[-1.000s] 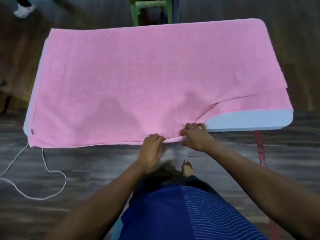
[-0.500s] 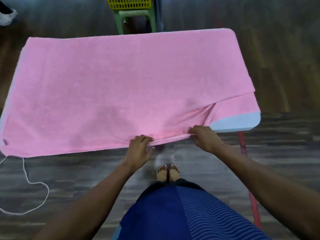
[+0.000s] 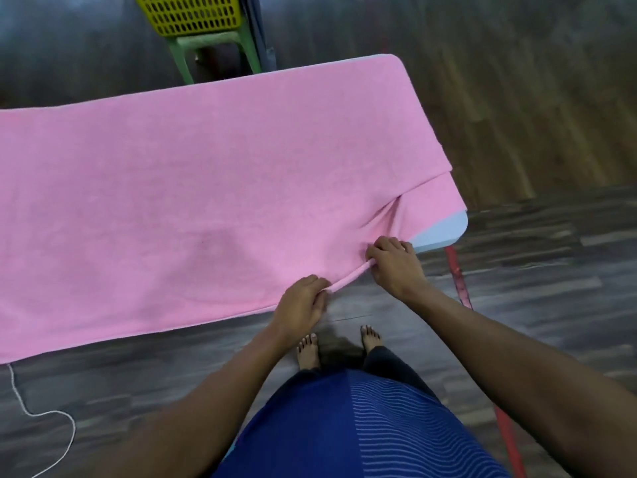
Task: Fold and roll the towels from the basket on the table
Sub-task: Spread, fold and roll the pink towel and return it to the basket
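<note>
Nearest the camera is the person's blue top (image 3: 344, 436), with a finely striped panel on its right side. Beyond it, 2 bare feet (image 3: 308, 350) stand on the dark wood-plank floor (image 3: 534, 270). A white cord (image 3: 41, 417) lies in loops on the floor at the lower left. Both bare forearms reach forward to the near edge of the pink towel (image 3: 206, 201). The left hand (image 3: 301, 307) has its fingers curled close together and pinches the towel's near hem, knuckles up. The right hand (image 3: 396, 260), just to the right and a little farther off, has its fingers bunched and curled over the hem with the thumb under it, pinching it too. Between the 2 hands the hem is gathered into a narrow rolled ridge. The towel is spread flat over almost the whole table (image 3: 444, 231), and its near hem hangs slightly past the front edge. Only the pale blue near right corner of the tabletop is bare. Near that corner a fold shows, where an upper layer ends in a diagonal crease over a lower layer. A red table leg (image 3: 458, 274) slants down below the corner. Beyond the far edge of the table stands a green stool (image 3: 213, 46). On it sits a yellow slotted basket (image 3: 189, 13), cut off by the top of the frame, so its contents cannot be seen.
</note>
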A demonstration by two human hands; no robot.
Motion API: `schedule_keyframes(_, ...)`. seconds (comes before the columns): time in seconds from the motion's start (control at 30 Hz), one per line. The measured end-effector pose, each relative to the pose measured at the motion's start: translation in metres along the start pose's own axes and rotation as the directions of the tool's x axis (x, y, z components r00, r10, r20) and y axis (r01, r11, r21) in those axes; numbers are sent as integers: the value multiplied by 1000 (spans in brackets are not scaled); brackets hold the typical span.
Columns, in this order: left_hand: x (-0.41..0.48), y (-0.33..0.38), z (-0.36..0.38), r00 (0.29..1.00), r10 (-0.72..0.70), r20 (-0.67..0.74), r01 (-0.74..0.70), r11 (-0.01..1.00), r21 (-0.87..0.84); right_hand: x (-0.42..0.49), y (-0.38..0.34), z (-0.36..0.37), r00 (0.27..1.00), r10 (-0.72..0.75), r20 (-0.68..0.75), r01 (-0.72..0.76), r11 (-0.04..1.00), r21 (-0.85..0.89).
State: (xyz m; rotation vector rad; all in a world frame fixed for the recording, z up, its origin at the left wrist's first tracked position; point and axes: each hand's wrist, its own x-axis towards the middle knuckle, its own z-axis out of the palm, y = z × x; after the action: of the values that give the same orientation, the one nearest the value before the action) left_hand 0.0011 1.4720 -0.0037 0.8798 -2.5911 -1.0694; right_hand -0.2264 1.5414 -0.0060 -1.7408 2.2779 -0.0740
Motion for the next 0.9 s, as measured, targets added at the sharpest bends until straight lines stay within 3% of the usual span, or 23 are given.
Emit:
schedule_keyframes(0.13,-6,4,12,994,-90,-64,93,995,41,10,38,-3,1000,14,-21,-14,1000,18)
schedule_keyframes(0.3,-8,15,22,964,-223,-145,246,953,175,15,92,-5,986,155,56,-160,979,124)
schedule_keyframes(0.47,-4,18,36,925,-338,-173,371,900,228,14,139,-9,996,65,63,-73,990,119)
schedule_keyframes(0.9,18,26,53,926,-361,-112,377,866,328,-35,195,-11,993,117,8,-117,986,119)
